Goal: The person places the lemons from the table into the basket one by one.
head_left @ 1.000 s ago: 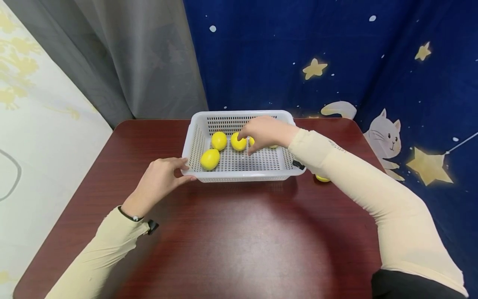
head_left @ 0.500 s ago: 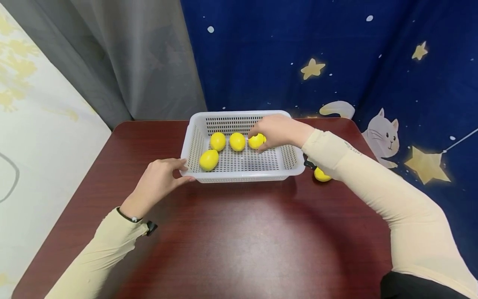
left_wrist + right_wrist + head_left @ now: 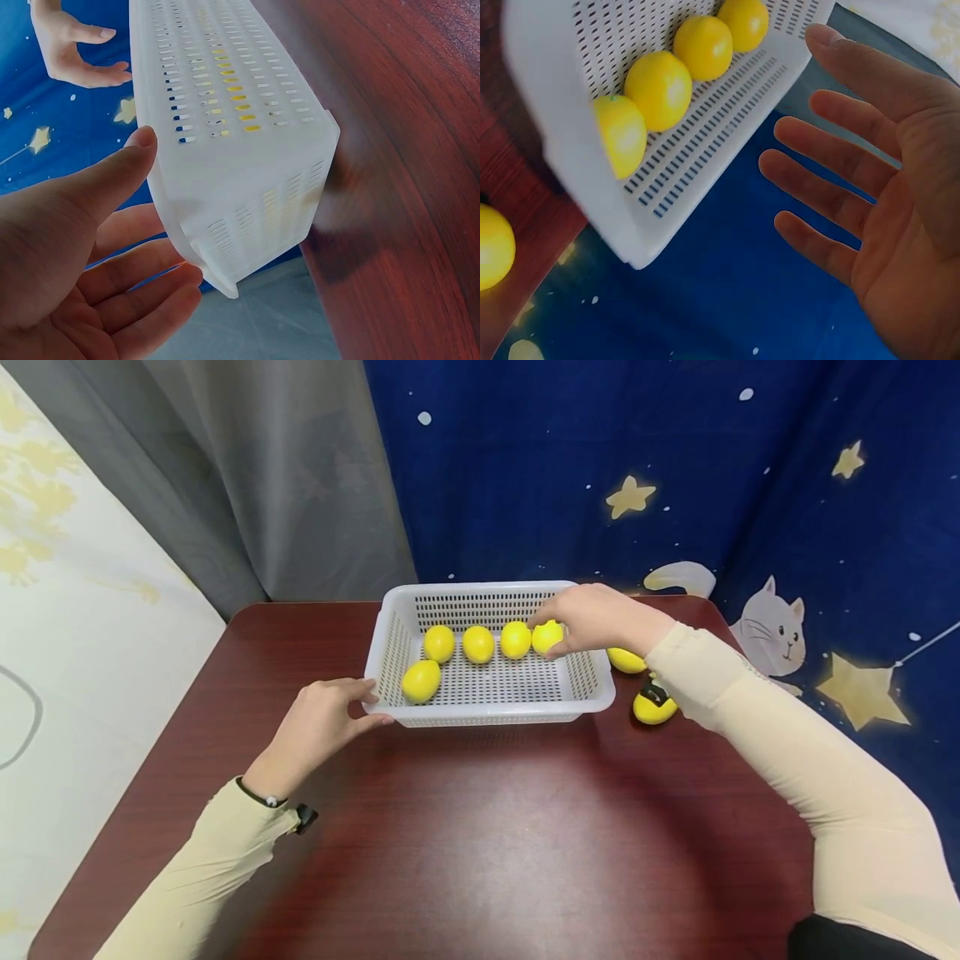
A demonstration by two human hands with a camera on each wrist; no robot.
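A white perforated plastic basket (image 3: 483,708) stands on the table with several yellow lemons inside. Most form a row along its back, and one lemon (image 3: 422,682) lies in front of the row at the left. My left hand (image 3: 318,718) holds the basket's front left corner; the left wrist view has the thumb on the rim and the fingers at the corner. Over the basket's right end hovers my right hand (image 3: 596,617), overlapping the rightmost lemon (image 3: 547,637) in the head view. In the right wrist view its fingers (image 3: 832,154) are spread, holding nothing, apart from the lemons.
Right of the basket, two more lemons rest on the table: one lemon (image 3: 654,708) partly behind the wrist strap, another lemon (image 3: 626,660) beyond it. The dark red table (image 3: 480,843) backs onto a grey curtain (image 3: 322,485) and a blue star-patterned curtain (image 3: 510,477).
My right hand has moved rightward above the row of lemons, from the middle to the basket's right end, uncovering lemons it hid. The left hand has stayed at the corner.
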